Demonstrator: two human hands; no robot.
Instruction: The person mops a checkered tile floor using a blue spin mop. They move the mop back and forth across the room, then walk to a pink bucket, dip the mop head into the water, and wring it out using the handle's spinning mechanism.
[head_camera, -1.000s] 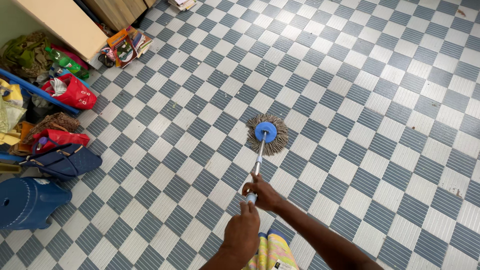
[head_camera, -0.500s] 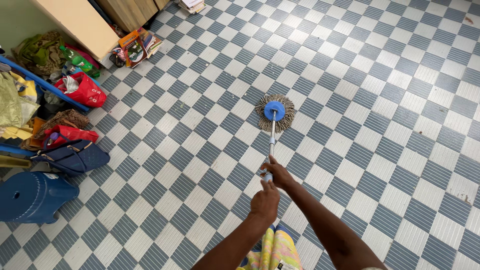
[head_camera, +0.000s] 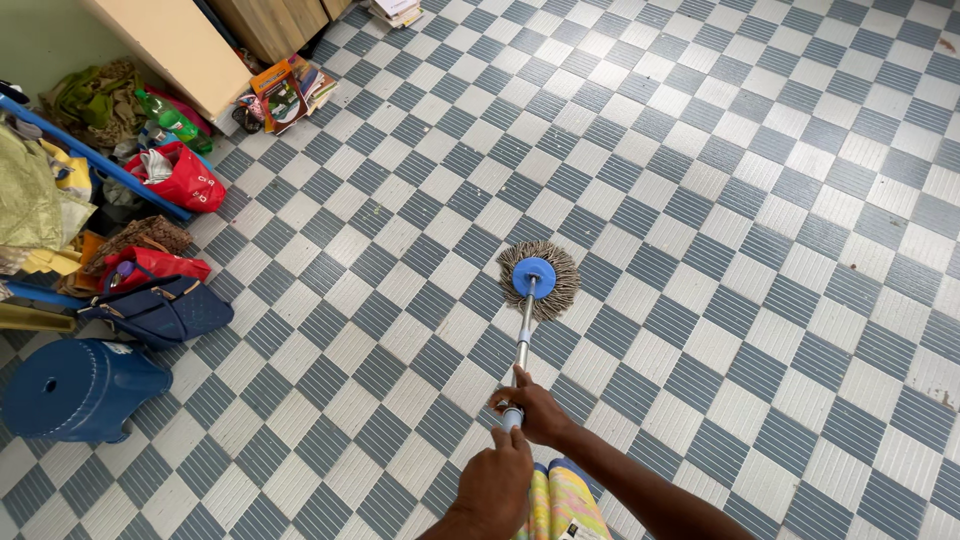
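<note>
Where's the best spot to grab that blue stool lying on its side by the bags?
Judging by its pose, take the blue stool by a leg at its open end, toward the checkered floor, coming from the right; the seat faces left toward the clutter and offers little to hold.

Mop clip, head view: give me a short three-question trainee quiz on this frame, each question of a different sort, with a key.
1. True or false: both hands grip the mop handle.
2. Which hand sits farther down the handle, toward the mop head? A) left hand B) right hand
3. Fill in: the blue stool lies on its ____ on the checkered floor, below the navy bag.

Key:
1. True. The right hand wraps the shaft, and the left closes over the handle's top end.
2. B.
3. Side; its top faces left toward the camera.
</note>
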